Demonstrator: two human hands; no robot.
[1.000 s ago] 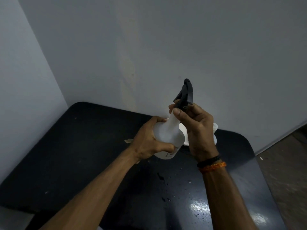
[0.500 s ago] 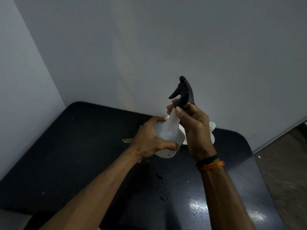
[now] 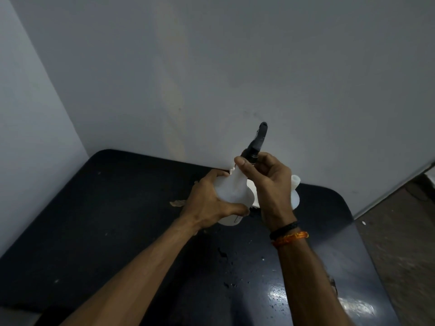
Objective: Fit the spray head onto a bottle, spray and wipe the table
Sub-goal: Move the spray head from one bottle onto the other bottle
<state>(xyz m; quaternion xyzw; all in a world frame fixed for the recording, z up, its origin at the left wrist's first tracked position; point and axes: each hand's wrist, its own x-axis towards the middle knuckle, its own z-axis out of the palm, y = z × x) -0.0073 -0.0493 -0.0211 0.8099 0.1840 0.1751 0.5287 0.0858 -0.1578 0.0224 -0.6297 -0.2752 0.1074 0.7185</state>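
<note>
**At the far edge of the counter, the spray head turns on the neck**

At the neck of the bottle [image 3: 231, 191], the right hand [image 3: 270, 184] pinches the collar of the black spray head [image 3: 257, 142], thumb and fingertips curled round it. Half a second ago the nozzle showed side-on; now it points away toward the wall, so the head has been rotated. A twist like that reads as screwing it down. Fitting looks under way, not proven finished, since the collar is hidden under the fingers.

The left hand [image 3: 209, 203] wraps the bottle's white shoulder, fingers curled round the body, keeping it where it was, just off the counter [image 3: 106, 208] near its far edge.

Behind the right hand, a second white container [image 3: 295, 191] peeks out, close to the wall. A small pale scrap [image 3: 177, 203] lies left of the bottle. Droplets [image 3: 226, 255] speckle the dark glossy top toward the near right corner. Plain grey walls meet at the far left corner; bare floor shows off the right edge.
</note>
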